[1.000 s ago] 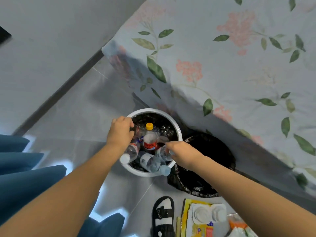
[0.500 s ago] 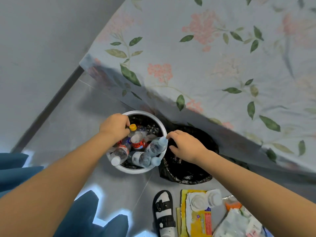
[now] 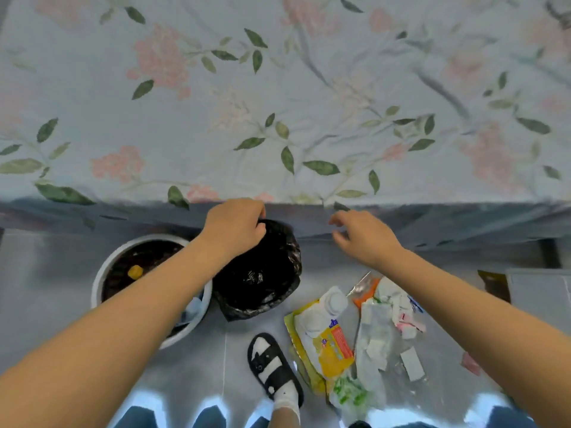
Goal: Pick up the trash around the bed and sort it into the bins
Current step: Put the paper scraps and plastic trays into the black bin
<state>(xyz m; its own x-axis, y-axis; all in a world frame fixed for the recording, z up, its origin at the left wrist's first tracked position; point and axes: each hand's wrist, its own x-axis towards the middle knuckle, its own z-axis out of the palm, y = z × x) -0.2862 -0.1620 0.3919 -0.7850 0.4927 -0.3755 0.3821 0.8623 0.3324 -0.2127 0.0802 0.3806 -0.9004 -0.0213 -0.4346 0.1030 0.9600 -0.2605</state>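
Trash [image 3: 364,335] lies on the floor beside the bed's edge. My left hand [image 3: 234,228] pinches the black bag's [image 3: 262,282] rim; my right hand [image 3: 364,236] hovers open, holding nothing.

Two bins are sitting by the bed, one white bin [image 3: 98,273] and one black-bagged bin [image 3: 262,282], while two hands, one sandalled foot [image 3: 273,362], one yellow wrapper [image 3: 327,344] and one uncountable litter heap [image 3: 386,322] are showing.
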